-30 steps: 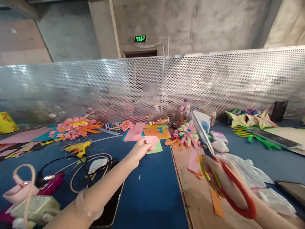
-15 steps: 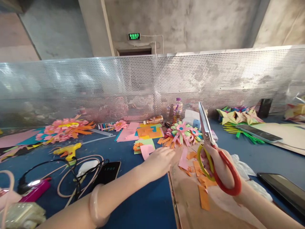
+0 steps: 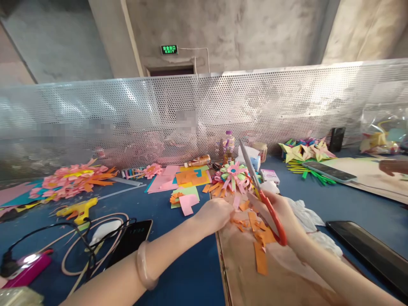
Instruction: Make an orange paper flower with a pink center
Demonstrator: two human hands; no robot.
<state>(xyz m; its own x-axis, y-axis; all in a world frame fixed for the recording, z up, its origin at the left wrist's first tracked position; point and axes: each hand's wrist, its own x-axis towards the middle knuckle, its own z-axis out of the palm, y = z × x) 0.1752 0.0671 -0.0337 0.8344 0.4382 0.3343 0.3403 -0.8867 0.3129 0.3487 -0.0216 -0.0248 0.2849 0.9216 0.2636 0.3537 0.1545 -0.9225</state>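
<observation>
My right hand (image 3: 285, 214) grips a pair of scissors (image 3: 270, 209) with red and yellow handles. The blades point up and away, nearly together. My left hand (image 3: 218, 216), a pale bangle (image 3: 145, 265) on its forearm, is low over the board's left edge with fingers curled together. Its fingertips pinch a pink paper strip (image 3: 236, 201). Just beyond lies a pink and green paper flower (image 3: 233, 170). Orange paper scraps (image 3: 261, 257) are scattered on the brown board (image 3: 245, 280) between and below my hands.
Coloured paper sheets (image 3: 164, 180) and a pink paper flower pile (image 3: 68, 180) lie left. A yellow glue gun (image 3: 79, 209), cables and a phone (image 3: 135, 238) are nearer. A drink bottle (image 3: 228, 146) stands behind. Right are a dark tablet (image 3: 366, 250) and another person's hand (image 3: 393, 166).
My left hand has lowered and its fingers have closed at the pink strip. My right hand has turned the scissors and brought them left and closer. The view has shifted right; another person's hand appears.
</observation>
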